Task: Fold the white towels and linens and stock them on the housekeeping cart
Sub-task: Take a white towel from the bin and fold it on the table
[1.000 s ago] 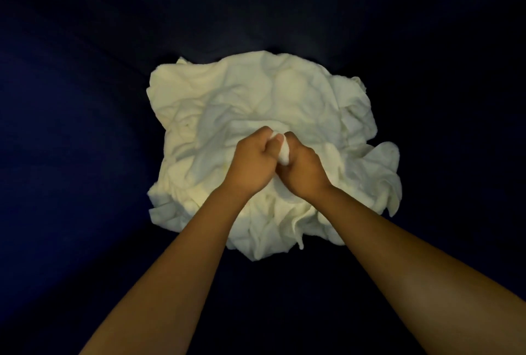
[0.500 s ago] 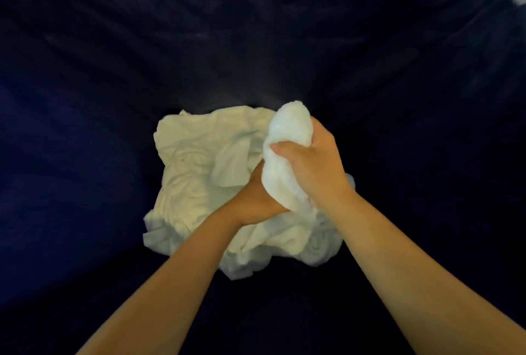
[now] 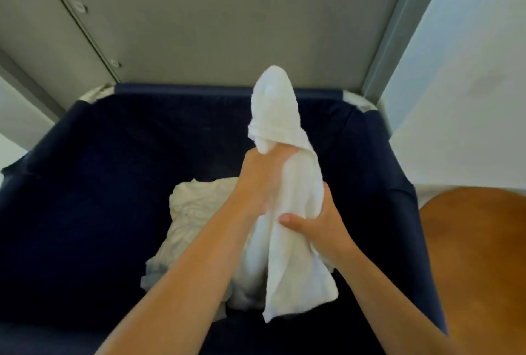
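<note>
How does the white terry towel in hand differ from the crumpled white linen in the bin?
The white terry towel hangs lifted, gripped by left hand and right hand; the crumpled white linen lies heaped in the navy fabric bin. The towel looks thick; the linen thin, wrinkled. Both are unfolded.

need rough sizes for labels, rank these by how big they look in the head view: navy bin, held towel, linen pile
1. navy bin, largest by far
2. held towel and linen pile: not ranked, the towel is nearer the camera and covers part of the pile
</note>
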Tool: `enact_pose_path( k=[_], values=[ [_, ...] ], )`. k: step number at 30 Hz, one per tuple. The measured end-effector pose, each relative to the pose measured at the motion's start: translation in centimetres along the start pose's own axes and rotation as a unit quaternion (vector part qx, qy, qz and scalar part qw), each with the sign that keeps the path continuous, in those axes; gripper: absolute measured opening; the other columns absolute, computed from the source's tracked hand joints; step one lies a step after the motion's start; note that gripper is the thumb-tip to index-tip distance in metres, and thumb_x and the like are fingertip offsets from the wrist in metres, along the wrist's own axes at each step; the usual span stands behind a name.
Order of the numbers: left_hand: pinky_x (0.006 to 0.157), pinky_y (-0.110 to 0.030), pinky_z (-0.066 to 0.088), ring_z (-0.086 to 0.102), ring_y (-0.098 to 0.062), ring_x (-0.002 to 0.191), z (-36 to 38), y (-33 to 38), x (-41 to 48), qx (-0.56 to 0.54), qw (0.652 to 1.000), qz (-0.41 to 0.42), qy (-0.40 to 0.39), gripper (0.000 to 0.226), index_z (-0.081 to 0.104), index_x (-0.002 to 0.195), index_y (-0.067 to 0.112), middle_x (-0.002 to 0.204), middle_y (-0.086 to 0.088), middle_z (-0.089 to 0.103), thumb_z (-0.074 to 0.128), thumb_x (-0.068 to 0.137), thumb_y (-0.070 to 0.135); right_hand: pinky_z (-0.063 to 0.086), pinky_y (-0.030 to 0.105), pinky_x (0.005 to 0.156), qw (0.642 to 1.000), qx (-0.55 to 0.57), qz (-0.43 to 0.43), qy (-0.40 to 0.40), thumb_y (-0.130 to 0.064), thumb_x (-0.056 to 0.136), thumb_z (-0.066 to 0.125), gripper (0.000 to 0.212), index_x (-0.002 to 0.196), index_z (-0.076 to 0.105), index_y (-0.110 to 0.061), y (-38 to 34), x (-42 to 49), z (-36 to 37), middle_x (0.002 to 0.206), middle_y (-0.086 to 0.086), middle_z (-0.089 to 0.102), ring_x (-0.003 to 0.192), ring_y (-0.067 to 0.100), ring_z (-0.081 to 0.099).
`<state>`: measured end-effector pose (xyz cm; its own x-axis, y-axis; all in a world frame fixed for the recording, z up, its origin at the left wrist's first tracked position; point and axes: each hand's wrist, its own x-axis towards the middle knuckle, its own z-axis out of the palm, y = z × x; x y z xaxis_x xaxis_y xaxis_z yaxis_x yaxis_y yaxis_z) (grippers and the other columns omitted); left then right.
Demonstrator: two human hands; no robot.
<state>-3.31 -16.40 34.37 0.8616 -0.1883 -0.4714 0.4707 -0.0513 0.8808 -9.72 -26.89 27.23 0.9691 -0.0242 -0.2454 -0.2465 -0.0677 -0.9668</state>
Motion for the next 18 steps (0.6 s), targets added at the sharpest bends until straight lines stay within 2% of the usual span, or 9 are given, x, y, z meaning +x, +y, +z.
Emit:
enact_pose_path(
  k=[1, 3, 4, 6, 8, 9, 12, 15, 18],
  values=[
    [0.052, -0.014, 0.046, 0.056, 0.002, 0.047, 1.1, 0.9, -1.0, 0.006, 0.999, 0.034, 0.005, 0.057, 0.013, 0.062, 0.043, 0.051, 0.012, 0.059, 0.048, 0.098, 0.015, 0.050, 0.033, 0.088, 1.000, -0.013, -0.001, 0.000, -0.048, 0.048, 0.084, 0.091, 0.127, 0.040, -0.039, -0.8, -1.1, -0.7, 0.121, -0.014, 0.056, 0.111, 0.008, 0.056],
    [0.058, -0.020, 0.048, 0.057, -0.004, 0.058, 2.6, 2.9, -3.1, 0.013, 0.993, 0.102, 0.050, 0.040, 0.040, 0.064, 0.035, 0.068, 0.008, 0.059, 0.051, 0.095, 0.013, 0.051, 0.028, 0.081, 0.999, -0.031, -0.002, 0.019, -0.035, 0.063, 0.083, 0.066, 0.120, 0.049, -0.032, -2.3, -2.5, -2.1, 0.108, -0.013, 0.062, 0.102, 0.008, 0.060],
    [0.063, -0.023, 0.047, 0.056, -0.009, 0.065, 3.1, 3.6, -4.2, 0.007, 0.993, 0.109, 0.055, 0.028, 0.048, 0.069, 0.024, 0.073, 0.004, 0.057, 0.051, 0.095, 0.013, 0.052, 0.026, 0.078, 0.999, -0.036, -0.012, 0.035, -0.027, 0.070, 0.080, 0.051, 0.115, 0.055, -0.028, -3.1, -2.9, -2.7, 0.102, -0.011, 0.065, 0.098, 0.010, 0.063],
    [0.076, -0.028, 0.044, 0.054, -0.016, 0.082, 4.0, 4.6, -6.3, 0.019, 0.992, 0.118, 0.030, 0.020, 0.050, 0.076, 0.015, 0.083, -0.002, 0.055, 0.051, 0.096, 0.019, 0.052, 0.026, 0.073, 0.997, -0.027, -0.045, 0.058, -0.014, 0.076, 0.073, 0.034, 0.106, 0.061, -0.021, -5.0, -4.1, -3.9, 0.095, -0.006, 0.068, 0.093, 0.014, 0.065],
    [0.086, -0.031, 0.046, 0.059, -0.015, 0.101, 4.4, 4.9, -7.8, 0.020, 0.990, 0.139, -0.020, 0.022, 0.059, 0.099, 0.021, 0.102, 0.004, 0.065, 0.056, 0.090, 0.040, 0.052, 0.025, 0.068, 0.994, 0.001, -0.073, 0.078, -0.006, 0.077, 0.068, 0.028, 0.101, 0.062, -0.021, -7.1, -5.5, -5.1, 0.093, -0.002, 0.069, 0.090, 0.016, 0.066],
    [0.087, -0.034, 0.048, 0.061, -0.016, 0.107, 4.3, 4.8, -8.3, 0.027, 0.988, 0.145, -0.053, 0.039, 0.058, 0.113, 0.027, 0.109, 0.006, 0.067, 0.059, 0.082, 0.051, 0.052, 0.023, 0.065, 0.992, 0.013, -0.089, 0.087, -0.004, 0.078, 0.066, 0.028, 0.098, 0.062, -0.022, -8.3, -6.3, -5.6, 0.092, -0.002, 0.069, 0.088, 0.016, 0.066],
    [0.097, -0.038, 0.048, 0.063, -0.018, 0.110, 4.4, 2.9, -9.8, 0.030, 0.977, 0.133, -0.161, 0.069, 0.056, 0.123, 0.025, 0.114, 0.002, 0.069, 0.067, 0.062, 0.057, 0.054, 0.023, 0.061, 0.983, 0.060, -0.130, 0.114, -0.001, 0.080, 0.064, 0.026, 0.098, 0.063, -0.020, -12.0, -8.5, -7.1, 0.092, 0.001, 0.070, 0.084, 0.016, 0.068],
    [0.086, -0.034, 0.052, 0.068, -0.020, 0.098, 6.5, 2.5, -12.1, -0.015, 0.973, 0.116, -0.199, 0.063, 0.059, 0.120, 0.015, 0.103, -0.004, 0.072, 0.068, 0.067, 0.047, 0.056, 0.034, 0.065, 0.976, 0.112, -0.121, 0.141, -0.007, 0.078, 0.066, 0.024, 0.101, 0.063, -0.012, -15.4, -10.5, -7.9, 0.094, 0.008, 0.069, 0.084, 0.025, 0.067],
    [0.080, -0.037, 0.057, 0.069, -0.023, 0.095, 7.7, 3.5, -14.5, -0.027, 0.969, 0.182, -0.165, 0.046, 0.060, 0.120, 0.016, 0.102, -0.007, 0.072, 0.067, 0.077, 0.034, 0.057, 0.041, 0.073, 0.973, 0.108, -0.119, 0.163, -0.012, 0.075, 0.068, 0.027, 0.102, 0.064, -0.014, -17.8, -12.6, -8.2, 0.094, 0.008, 0.069, 0.086, 0.027, 0.067]
  ],
)
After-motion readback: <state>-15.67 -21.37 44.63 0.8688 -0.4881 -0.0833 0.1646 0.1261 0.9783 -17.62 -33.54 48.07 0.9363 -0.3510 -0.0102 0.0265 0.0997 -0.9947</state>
